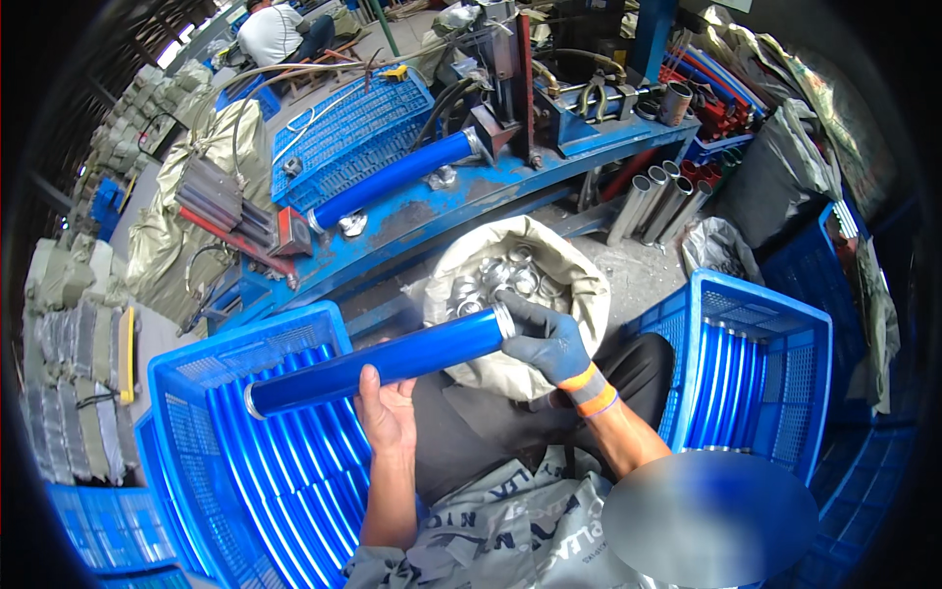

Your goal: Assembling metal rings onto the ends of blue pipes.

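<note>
A shiny blue tube (383, 363) is held slantwise in front of me, its right end higher. My bare left hand (391, 412) supports it from below near the middle, with the thumb up along its near side. My right hand (549, 344), in a dark glove with an orange cuff, grips the right end, where a silver metal ring (504, 321) sits. The left end also carries a silver rim (252, 401). Just beyond the right hand, an open pale sack (589, 290) holds many loose silver rings (510, 273).
Blue crates with blue tubes stand at my left (162, 432) and right (819, 363). Ahead, a blue metal bench (412, 226) carries a machine (500, 88) with another blue tube (392, 182) in it. Silver pipes (667, 201) stand by the bench. A person (272, 37) sits far left.
</note>
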A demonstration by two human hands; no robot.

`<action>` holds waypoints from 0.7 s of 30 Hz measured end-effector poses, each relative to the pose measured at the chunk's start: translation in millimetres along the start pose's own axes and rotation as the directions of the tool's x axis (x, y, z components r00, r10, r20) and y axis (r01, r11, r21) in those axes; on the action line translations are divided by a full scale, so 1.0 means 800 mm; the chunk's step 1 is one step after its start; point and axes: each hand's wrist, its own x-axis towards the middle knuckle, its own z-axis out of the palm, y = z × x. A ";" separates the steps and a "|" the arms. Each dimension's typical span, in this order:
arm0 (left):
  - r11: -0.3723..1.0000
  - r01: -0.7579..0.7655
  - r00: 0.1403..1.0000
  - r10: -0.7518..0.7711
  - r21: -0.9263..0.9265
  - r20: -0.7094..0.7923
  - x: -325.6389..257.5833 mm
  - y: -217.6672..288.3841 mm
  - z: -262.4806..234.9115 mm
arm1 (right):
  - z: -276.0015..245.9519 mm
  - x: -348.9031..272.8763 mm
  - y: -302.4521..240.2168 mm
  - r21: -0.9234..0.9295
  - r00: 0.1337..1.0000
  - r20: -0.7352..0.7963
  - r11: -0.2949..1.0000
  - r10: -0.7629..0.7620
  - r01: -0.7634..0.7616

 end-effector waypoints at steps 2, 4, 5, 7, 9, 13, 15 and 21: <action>1.000 -0.015 1.000 0.015 -0.007 -0.018 0.011 -0.004 -0.001 | 0.001 0.016 0.002 -0.014 1.000 0.017 1.000 -0.009 0.009; 1.000 0.011 1.000 -0.011 -0.029 0.002 0.031 0.007 -0.011 | 0.020 0.036 -0.008 0.009 1.000 0.019 1.000 0.017 -0.017; 0.998 0.026 0.999 -0.025 -0.057 0.021 0.038 0.011 -0.016 | 0.031 0.047 -0.012 0.026 0.999 0.033 0.999 0.039 -0.040; 0.996 0.028 0.999 -0.031 -0.084 -0.030 0.050 0.013 -0.024 | 0.044 0.064 -0.019 0.049 0.995 0.042 0.995 0.087 -0.089; 0.993 0.004 0.994 -0.017 -0.114 -0.111 0.069 0.015 -0.034 | 0.063 0.088 -0.031 -0.079 0.993 0.054 0.992 0.106 -0.102; 0.988 -0.029 0.989 0.007 -0.150 -0.147 0.095 0.033 -0.048 | 0.086 0.139 -0.037 -0.113 0.973 0.115 0.976 0.200 -0.187; 0.982 -0.055 0.991 0.033 -0.180 -0.126 0.120 0.046 -0.050 | 0.074 0.180 -0.035 -0.154 0.968 0.193 0.980 0.159 -0.130; 0.964 -0.019 0.970 -0.047 -0.266 -0.239 0.140 0.081 -0.090 | 0.085 0.406 -0.027 -0.573 0.966 0.101 0.780 -0.237 0.251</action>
